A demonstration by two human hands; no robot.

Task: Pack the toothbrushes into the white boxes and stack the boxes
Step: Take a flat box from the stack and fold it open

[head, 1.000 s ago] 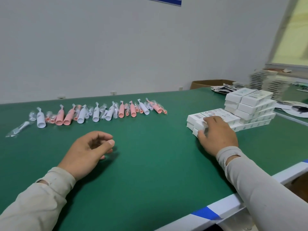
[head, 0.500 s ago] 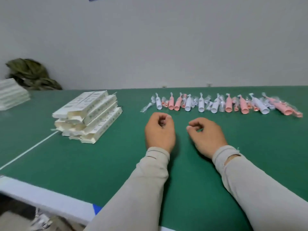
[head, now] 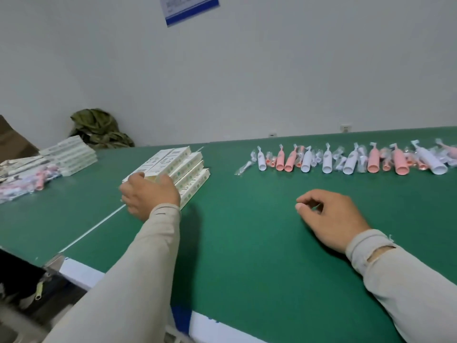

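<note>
A stack of flat white boxes [head: 184, 167] lies on the green table [head: 247, 256], left of centre. My left hand [head: 150, 194] reaches over the stack's near end, thumb on top and fingers curled round its near-left corner. Far to the right, a row of pink and white toothbrushes [head: 351, 162] in clear wrappers lies side by side across the table. My right hand [head: 331, 219] rests on the table in front of that row, fingers loosely curled and holding nothing.
A second stack of white boxes [head: 71, 154] sits at the far left, with wrapped pink items [head: 24, 181] in front of it. A crumpled olive-green cloth [head: 99, 129] lies against the wall. The table's white and blue edge [head: 81, 271] runs along the near left.
My left hand moved out from beside the right hand, leftward to the stack of white boxes, and closed over its near end. My right hand stays on the table. The view turned slightly.
</note>
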